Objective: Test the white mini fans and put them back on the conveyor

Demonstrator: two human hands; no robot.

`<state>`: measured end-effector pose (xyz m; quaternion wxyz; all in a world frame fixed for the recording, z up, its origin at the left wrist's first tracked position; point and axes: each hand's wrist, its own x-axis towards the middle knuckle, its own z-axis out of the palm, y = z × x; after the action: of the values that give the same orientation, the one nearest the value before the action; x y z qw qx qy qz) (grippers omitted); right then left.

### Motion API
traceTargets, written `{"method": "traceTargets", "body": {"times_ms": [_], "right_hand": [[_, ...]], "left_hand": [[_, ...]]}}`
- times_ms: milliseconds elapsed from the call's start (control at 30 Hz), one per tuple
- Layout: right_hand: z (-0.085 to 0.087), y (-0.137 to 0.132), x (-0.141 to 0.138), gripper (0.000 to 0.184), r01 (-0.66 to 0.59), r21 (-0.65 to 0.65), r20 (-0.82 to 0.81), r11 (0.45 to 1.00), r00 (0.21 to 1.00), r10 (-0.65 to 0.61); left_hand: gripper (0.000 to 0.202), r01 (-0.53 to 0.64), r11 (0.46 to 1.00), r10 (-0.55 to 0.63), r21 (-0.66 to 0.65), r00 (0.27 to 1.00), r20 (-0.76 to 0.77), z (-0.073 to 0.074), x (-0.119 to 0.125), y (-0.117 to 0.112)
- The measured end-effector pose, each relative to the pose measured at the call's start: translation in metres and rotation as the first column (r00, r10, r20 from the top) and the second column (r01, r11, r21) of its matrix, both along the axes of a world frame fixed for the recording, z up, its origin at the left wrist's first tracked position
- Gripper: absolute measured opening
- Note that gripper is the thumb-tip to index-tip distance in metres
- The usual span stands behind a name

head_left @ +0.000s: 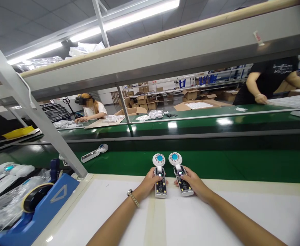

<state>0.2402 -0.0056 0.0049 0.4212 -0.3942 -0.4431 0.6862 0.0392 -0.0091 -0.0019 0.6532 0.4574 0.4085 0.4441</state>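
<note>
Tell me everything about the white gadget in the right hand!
The white gadget looks plastic. Its round head has a blue middle ringed with dark marks; a white neck joins a long body with a black, circuit-like face and yellowish spots. It slants, head pointing away, lower end over the white tabletop. The right hand grips it, thumb on its face.

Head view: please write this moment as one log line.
left hand: holds black-and-white device | right hand: holds matching device | spacing: side by side, apart | surroundings: white worktop, green surface beyond

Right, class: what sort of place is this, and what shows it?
Probably a factory assembly line: a long green belt, two matching devices with exposed circuitry, and cardboard boxes behind.
</note>
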Motion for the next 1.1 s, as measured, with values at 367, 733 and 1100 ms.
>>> {"method": "traceTargets", "body": {"times_ms": [367,733,1100], "right_hand": [[0.0,0.0,0.0,0.057,0.005,0.009,-0.024,1.0,1.0,-0.005],[-0.003,0.001,0.001,0.061,-0.016,0.028,-0.018,0.999,1.0,0.017],[-0.01,0.005,0.002,0.065,-0.042,0.033,-0.007,0.999,0.999,0.042]], "left_hand": [[0.033,0.004,1.0,-0.004,-0.004,1.0,0.006,-0.001,-0.001,0.001],[0.036,-0.024,0.999,0.024,-0.049,1.0,-0.01,0.007,0.002,-0.002],[0.036,-0.037,0.998,0.037,-0.049,0.999,-0.016,0.007,0.003,-0.002]]}}
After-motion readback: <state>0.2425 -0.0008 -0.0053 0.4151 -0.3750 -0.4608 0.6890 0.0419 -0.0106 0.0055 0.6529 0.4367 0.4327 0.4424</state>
